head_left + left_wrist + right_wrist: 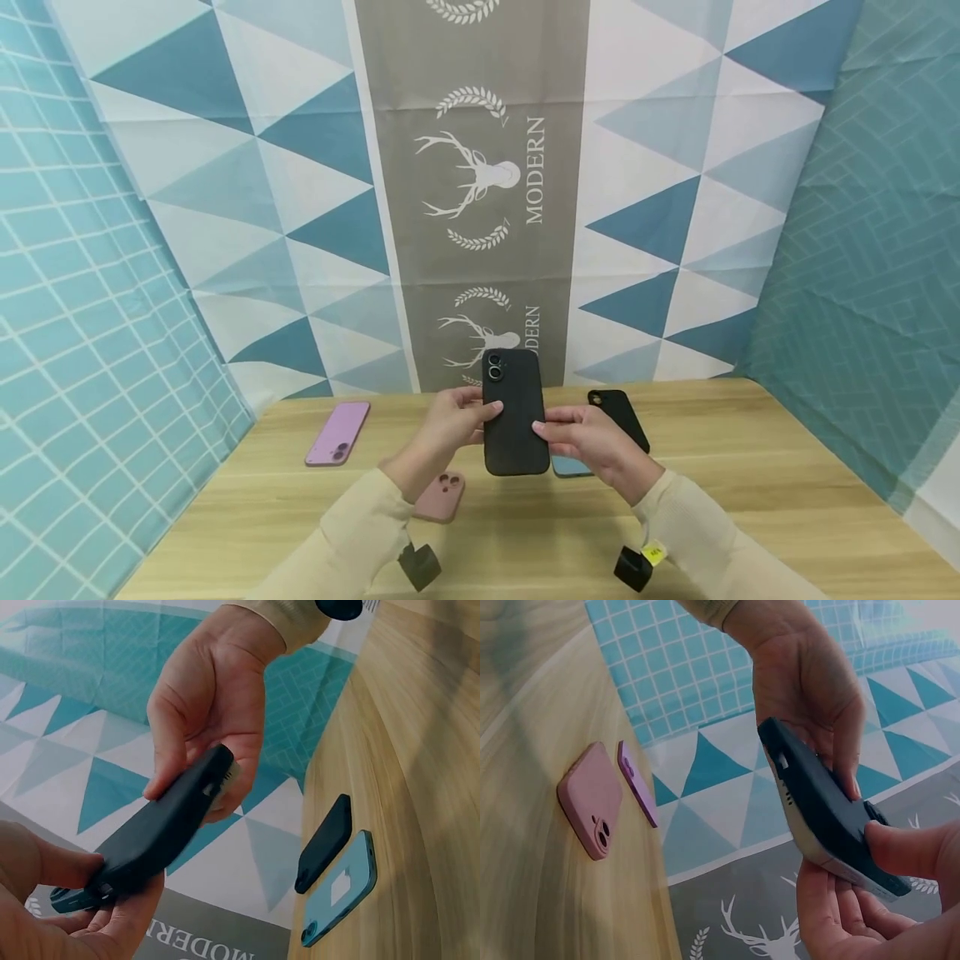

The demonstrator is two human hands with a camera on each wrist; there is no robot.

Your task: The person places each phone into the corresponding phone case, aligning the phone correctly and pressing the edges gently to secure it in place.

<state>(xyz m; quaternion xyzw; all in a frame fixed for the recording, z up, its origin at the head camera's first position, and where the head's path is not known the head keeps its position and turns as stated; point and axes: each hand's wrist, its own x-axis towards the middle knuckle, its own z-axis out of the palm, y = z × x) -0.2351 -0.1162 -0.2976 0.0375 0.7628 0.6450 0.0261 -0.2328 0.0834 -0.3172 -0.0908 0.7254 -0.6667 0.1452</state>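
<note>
Both hands hold a smartphone in a black case (pixel 517 437) upright above the table, its back with two camera lenses towards the head camera. My left hand (pixel 456 417) grips the left edge, thumb on the back. Opposite it, my right hand (pixel 596 442) pinches the right edge, thumb on the back as well. In the right wrist view, a pale side of the phone (pixel 806 836) shows along the edge of the black case (pixel 825 795). The screen side is hidden from the head view.
A lilac phone (pixel 337 435) lies at the table's left, and a pink phone case (pixel 440 500) lies partly behind the left forearm. Behind the right hand lie a black phone case (pixel 628 417) and a light blue phone (pixel 339 889). Patterned cloth (pixel 652 192) hangs beyond the table.
</note>
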